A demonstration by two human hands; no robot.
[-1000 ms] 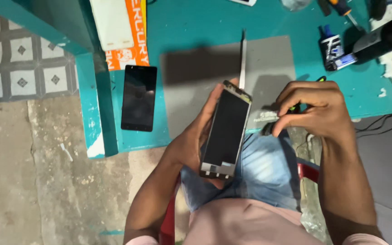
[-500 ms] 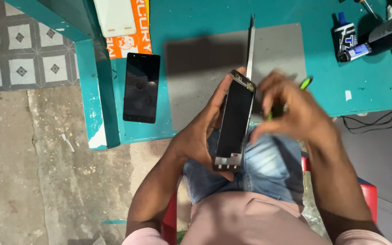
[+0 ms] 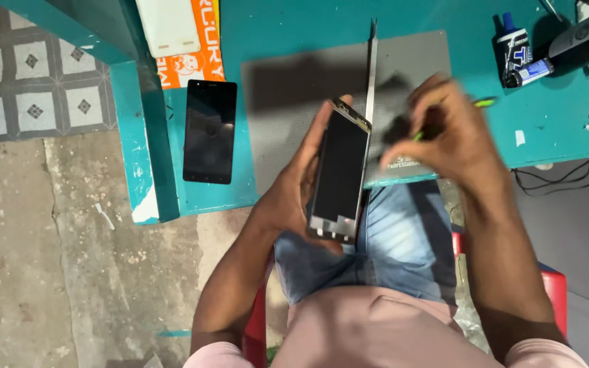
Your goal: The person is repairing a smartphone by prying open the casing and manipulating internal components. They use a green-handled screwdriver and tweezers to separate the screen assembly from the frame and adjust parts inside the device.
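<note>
Gripping the black slab-shaped phone frame (image 3: 339, 174) over my lap, my left hand (image 3: 294, 191) stays clamped round its edge; my right hand (image 3: 444, 133) has swung nearer its top, pinching a thin green-tipped tool (image 3: 483, 103) above the grey work mat (image 3: 403, 68).

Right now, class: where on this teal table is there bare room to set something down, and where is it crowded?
Bare: the grey mat between the black phone and thin metal strip; also teal tabletop above the right hand. Crowded: far right corner around the glue bottles.

Teal table (image 3: 267, 27) w/ grey mat (image 3: 294, 123), cracked concrete floor (image 3: 69, 259), patterned tiles (image 3: 28, 75).
</note>
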